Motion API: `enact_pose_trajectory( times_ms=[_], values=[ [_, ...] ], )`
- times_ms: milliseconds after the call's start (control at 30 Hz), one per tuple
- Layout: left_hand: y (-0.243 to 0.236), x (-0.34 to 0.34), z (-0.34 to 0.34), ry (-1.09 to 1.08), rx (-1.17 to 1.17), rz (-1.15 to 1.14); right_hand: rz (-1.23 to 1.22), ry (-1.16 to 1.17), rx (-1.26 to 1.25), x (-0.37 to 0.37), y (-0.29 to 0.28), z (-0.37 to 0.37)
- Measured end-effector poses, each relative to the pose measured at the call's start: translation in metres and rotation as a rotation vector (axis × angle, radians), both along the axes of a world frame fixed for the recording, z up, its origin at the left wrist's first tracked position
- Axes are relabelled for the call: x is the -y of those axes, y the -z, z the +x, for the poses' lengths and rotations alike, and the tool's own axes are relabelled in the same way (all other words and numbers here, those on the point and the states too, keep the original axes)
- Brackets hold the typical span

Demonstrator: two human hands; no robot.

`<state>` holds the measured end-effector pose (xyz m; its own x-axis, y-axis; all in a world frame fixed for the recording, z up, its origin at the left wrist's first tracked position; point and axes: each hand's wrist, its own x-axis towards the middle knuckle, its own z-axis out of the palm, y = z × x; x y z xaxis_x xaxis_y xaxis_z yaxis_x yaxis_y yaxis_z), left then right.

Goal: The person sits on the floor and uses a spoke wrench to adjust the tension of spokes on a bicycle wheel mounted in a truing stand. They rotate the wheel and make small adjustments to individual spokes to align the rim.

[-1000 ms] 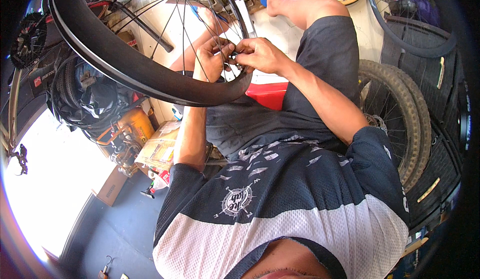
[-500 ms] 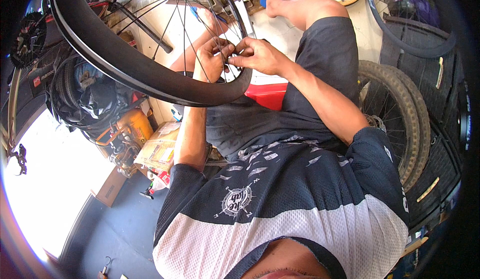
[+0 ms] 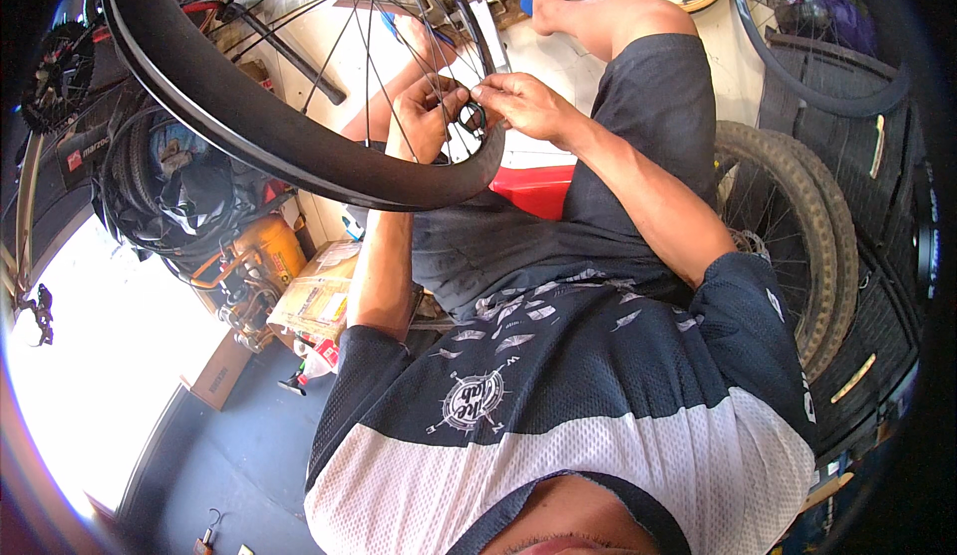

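Note:
A bicycle wheel with a deep black rim (image 3: 289,151) and thin dark spokes stands tilted before me. At the inner edge of its near right part sits a small round dark spoke wrench (image 3: 472,116), ring-shaped, around or against a spoke. My left hand (image 3: 421,120) reaches up behind the rim, its fingers closed in a pinch at the wrench's left edge. From the other side my right hand (image 3: 530,109) pinches the wrench's upper right with thumb and forefinger. The exact spot where the wrench meets the spoke is too small to make out.
Below the wheel lies a red and white container (image 3: 533,189) between my legs. Knobby tyres (image 3: 812,246) lean at the right. On the left are a cardboard box (image 3: 317,291), an orange machine (image 3: 269,251) and black bags (image 3: 184,186). Another wheel (image 3: 768,52) stands at upper right.
My right hand's fingers have lifted and drawn slightly right, uncovering the round spoke wrench they hid. The left hand and the wheel have barely moved.

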<state>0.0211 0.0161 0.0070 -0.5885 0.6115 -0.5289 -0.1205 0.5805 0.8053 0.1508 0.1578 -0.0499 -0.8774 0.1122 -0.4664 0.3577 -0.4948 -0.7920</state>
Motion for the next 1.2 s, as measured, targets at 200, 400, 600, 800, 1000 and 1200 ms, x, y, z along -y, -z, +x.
enact_pose_trajectory(
  times_ms=[200,400,600,800,1000,1200],
  values=[
    [0.006,0.008,0.002,-0.014,0.04,0.067,0.072,0.007,0.036,-0.005,-0.003,0.003],
    [0.0,0.019,0.02,-0.303,0.147,0.172,0.242,-0.016,0.016,-0.013,0.001,0.001],
    [0.011,0.028,0.022,-0.266,0.146,0.177,0.185,-0.145,-0.027,-0.012,0.001,0.005],
    [0.003,0.028,0.02,-0.243,0.106,0.203,0.162,-0.165,-0.093,-0.01,-0.013,0.004],
    [0.003,0.027,0.014,-0.21,0.111,0.164,0.209,-0.195,-0.098,-0.009,-0.006,0.0],
    [0.0,0.023,0.011,-0.167,0.108,0.117,0.145,-0.148,-0.18,-0.005,0.005,-0.002]
  ],
)
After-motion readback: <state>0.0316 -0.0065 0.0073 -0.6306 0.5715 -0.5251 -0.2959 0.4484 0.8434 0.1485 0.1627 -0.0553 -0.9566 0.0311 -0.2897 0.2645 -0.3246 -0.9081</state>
